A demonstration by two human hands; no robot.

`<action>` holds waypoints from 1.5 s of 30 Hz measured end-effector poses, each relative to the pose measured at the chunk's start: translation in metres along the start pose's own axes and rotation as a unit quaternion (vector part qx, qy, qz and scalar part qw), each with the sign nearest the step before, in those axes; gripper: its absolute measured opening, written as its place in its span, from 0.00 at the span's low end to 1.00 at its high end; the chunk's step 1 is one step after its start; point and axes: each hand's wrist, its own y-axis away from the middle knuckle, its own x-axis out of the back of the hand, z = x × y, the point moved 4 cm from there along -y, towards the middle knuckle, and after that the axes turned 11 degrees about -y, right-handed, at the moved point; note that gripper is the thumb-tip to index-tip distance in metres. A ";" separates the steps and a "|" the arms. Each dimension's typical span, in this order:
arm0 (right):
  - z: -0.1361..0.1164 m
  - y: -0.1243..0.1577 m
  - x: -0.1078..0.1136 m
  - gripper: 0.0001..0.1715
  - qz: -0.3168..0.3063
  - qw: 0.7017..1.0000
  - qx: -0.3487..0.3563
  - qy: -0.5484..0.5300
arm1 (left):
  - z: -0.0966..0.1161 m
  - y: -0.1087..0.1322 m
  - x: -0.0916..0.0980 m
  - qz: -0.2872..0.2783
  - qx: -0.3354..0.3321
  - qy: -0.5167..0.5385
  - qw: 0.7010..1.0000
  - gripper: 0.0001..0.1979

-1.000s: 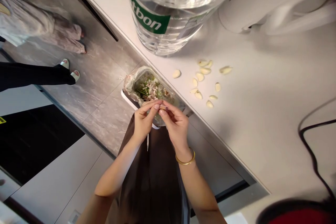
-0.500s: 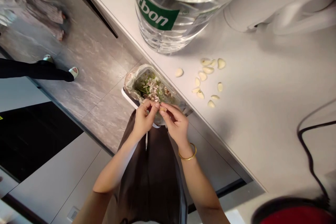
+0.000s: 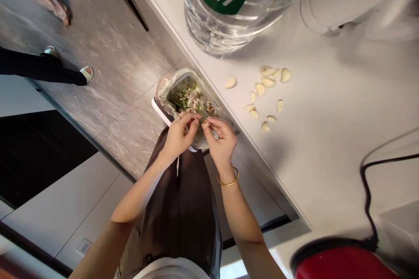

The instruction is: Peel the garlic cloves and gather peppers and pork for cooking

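Note:
My left hand [image 3: 179, 134] and my right hand [image 3: 221, 141] meet fingertip to fingertip over a small bin [image 3: 183, 98] lined with a clear bag and filled with peels and green scraps. Both hands pinch a small garlic clove [image 3: 205, 124] between them; it is mostly hidden by the fingers. A gold bangle sits on my right wrist. Several peeled garlic cloves [image 3: 262, 91] lie scattered on the white counter [image 3: 327, 109] to the right of my hands.
A large clear water bottle [image 3: 235, 4] with a green label stands at the counter's far edge, beside a white appliance [image 3: 353, 0]. A black cord [image 3: 369, 192] runs to a red object [image 3: 343, 263] at the lower right. Another person's feet [image 3: 67, 63] stand on the grey floor at left.
The view has shifted, so everything sits slightly higher and further right. My hands stay together over the bin, fingers working on the clove. The other person's feet have moved further left.

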 end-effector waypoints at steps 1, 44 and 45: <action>-0.001 -0.001 -0.001 0.10 -0.009 1.000 0.008 0.008 | 0.001 0.002 0.001 0.003 0.011 0.015 1.000 0.12; -0.015 0.015 0.006 0.10 -0.007 0.999 0.041 -0.001 | 0.006 0.005 0.013 -0.061 0.108 0.279 0.952 0.08; -0.015 0.014 0.005 0.10 -0.004 0.999 0.043 -0.004 | 0.007 0.005 0.013 -0.056 0.100 0.280 0.953 0.09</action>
